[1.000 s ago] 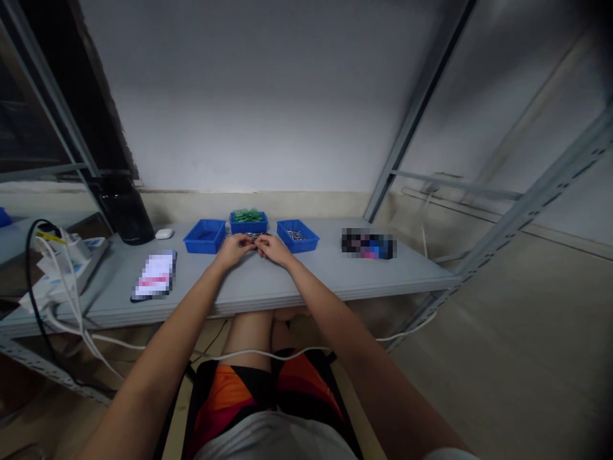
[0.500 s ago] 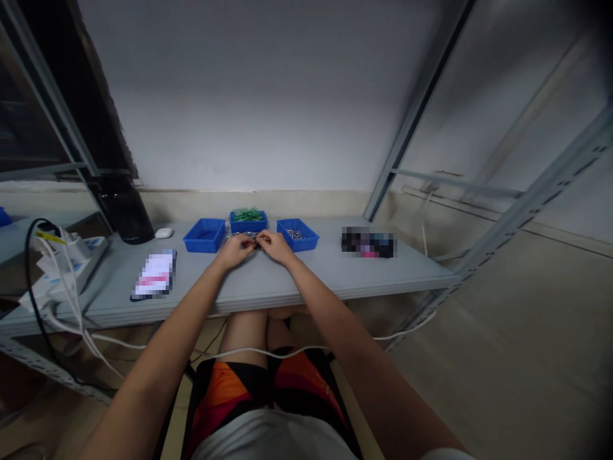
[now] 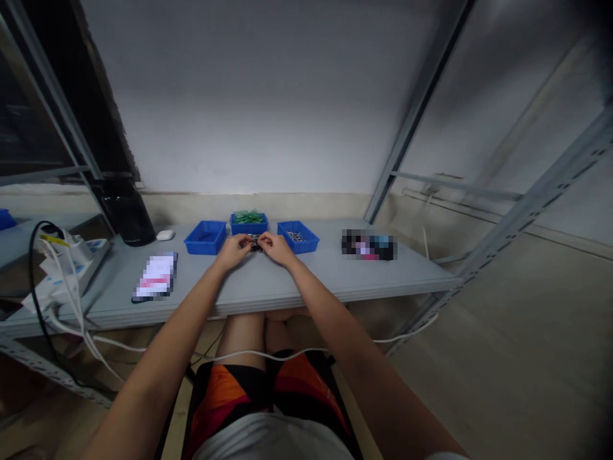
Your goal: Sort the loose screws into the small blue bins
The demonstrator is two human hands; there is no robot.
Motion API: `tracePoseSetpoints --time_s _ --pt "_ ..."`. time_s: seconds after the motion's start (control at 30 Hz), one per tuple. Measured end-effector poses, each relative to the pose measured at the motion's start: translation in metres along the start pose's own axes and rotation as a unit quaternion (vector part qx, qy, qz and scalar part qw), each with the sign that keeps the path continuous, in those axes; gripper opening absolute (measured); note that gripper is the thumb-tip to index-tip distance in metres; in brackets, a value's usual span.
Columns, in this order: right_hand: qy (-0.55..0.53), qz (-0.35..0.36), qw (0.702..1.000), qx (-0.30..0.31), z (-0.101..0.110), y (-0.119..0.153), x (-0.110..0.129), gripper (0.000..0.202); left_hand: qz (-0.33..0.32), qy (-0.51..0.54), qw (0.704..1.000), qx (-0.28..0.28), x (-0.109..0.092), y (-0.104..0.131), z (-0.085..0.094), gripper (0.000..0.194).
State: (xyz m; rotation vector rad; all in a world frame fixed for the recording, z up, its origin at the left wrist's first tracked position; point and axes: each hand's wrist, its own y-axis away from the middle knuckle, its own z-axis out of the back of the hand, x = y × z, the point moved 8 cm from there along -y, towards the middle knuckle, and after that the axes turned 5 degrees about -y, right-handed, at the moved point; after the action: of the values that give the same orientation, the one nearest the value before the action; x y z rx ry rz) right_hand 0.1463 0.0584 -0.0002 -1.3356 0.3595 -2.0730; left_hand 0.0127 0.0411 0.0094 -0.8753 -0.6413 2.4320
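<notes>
Small shiny metal pieces (image 3: 255, 237) lie in a pile on the table between my hands, partly hidden by them. My left hand (image 3: 234, 250) is at the pile's left side, fingers curled and pressed together at the tips. From the right, my right hand (image 3: 274, 246) meets it with thumb and fingers pinched. What either hand pinches is too small to make out. Behind the pile stands a blue tray of green pieces (image 3: 249, 218). To the right, another blue tray (image 3: 306, 243) holds slim metal pieces. The blue tray on the left (image 3: 205, 246) shows a bare bottom.
On the grey table (image 3: 335, 281) a phone (image 3: 156, 276), a white earbud case (image 3: 165, 235) and a black bottle (image 3: 127, 214) stand left. A power strip (image 3: 71, 275) with cables sits at the left edge. A blurred dark item (image 3: 368, 245) lies right. Metal uprights (image 3: 407, 128) frame the table.
The view has shifted slightly. My hands stay over the metal pile, and the fingertips have moved a little; the trays are in the same places.
</notes>
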Motion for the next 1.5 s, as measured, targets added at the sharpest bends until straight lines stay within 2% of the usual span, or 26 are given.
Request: tracePoseSetpoints --time_s 0.1,0.3,0.43,0.57,0.8,1.17,1.37,1.5 --pt "-0.004 -0.008 1.0 0.017 -0.004 0.001 -0.001 0.014 -0.005 0.018 0.999 -0.028 -0.001 0.0 0.006 0.026" --pt "0.004 -0.003 0.998 0.058 -0.013 0.003 0.004 0.014 -0.028 0.014 0.999 -0.024 -0.009 0.0 0.006 0.026" --pt "0.003 0.003 0.999 0.044 -0.01 0.003 0.005 0.019 -0.012 0.027 0.999 -0.024 -0.012 0.002 0.007 0.024" --pt "-0.02 -0.004 1.0 0.023 -0.006 0.002 0.003 0.024 0.012 0.05 0.999 0.001 -0.009 0.002 0.002 0.023" --pt "0.001 0.005 0.999 0.033 -0.008 0.002 0.006 0.024 -0.006 0.023 0.999 0.029 -0.002 0.0 -0.007 0.02" --pt "-0.053 -0.038 0.995 0.073 -0.017 0.001 -0.004 0.02 -0.008 0.007 0.999 0.032 0.0 -0.001 -0.007 0.016" --pt "-0.087 -0.058 0.993 0.061 -0.015 0.0 -0.005 0.021 -0.009 -0.001 1.0 0.012 -0.005 -0.002 -0.001 0.018" --pt "-0.069 -0.043 0.996 0.038 -0.009 0.0 -0.001 0.023 -0.023 -0.006 1.0 0.012 -0.007 -0.002 -0.001 0.019"
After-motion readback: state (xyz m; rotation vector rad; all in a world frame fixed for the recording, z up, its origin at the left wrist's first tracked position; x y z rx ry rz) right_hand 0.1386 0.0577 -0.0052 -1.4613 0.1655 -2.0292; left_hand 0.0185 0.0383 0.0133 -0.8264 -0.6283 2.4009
